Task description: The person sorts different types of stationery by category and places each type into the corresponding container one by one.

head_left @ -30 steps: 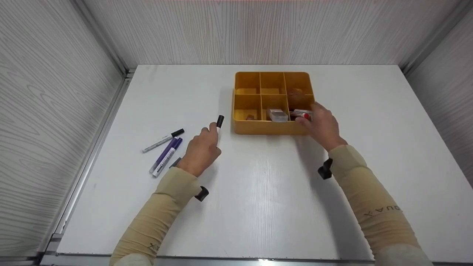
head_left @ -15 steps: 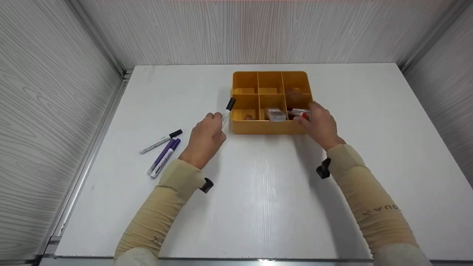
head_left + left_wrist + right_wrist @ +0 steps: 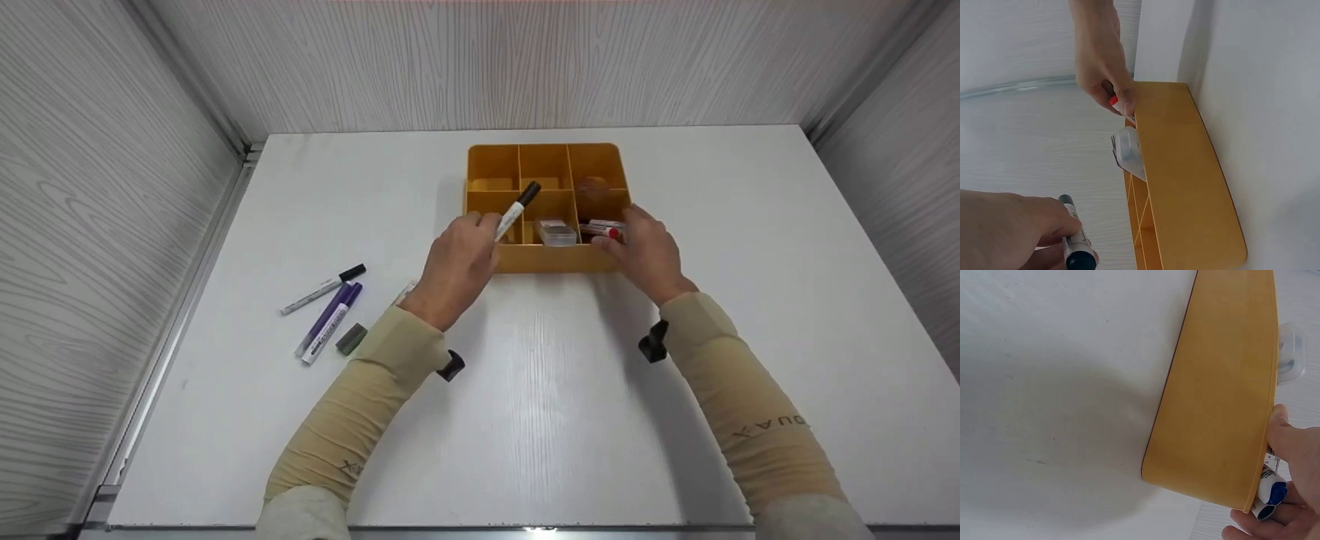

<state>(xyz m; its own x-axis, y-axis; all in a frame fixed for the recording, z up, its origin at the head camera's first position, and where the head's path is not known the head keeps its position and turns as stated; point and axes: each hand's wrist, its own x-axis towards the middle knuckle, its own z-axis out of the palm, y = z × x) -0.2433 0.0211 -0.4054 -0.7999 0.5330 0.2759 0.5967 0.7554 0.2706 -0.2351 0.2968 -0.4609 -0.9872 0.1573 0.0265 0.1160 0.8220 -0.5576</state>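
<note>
Head view: white table (image 3: 540,420), wood-grain walls.
Left hand (image 3: 455,268): fingers pinched round a black-capped marker (image 3: 517,211); long axis slants up and right, cap over the near-left compartments.
Right hand (image 3: 645,251): fingers curled on a small red-tipped tube (image 3: 606,232) at the near-right compartment.
Organiser tray (image 3: 547,259): yellow plastic, six compartments, smooth walls.
Loose on table: three markers (image 3: 324,311), left of the tray.

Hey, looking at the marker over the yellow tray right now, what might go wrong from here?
The left hand holds the black-capped marker tilted above the tray's small compartments; it looks longer than one compartment, so it may end up propped on a divider and tip out. The right hand grips a red-tipped item at the tray's near right corner, so a bump might shift the tray or the clear box.
</note>
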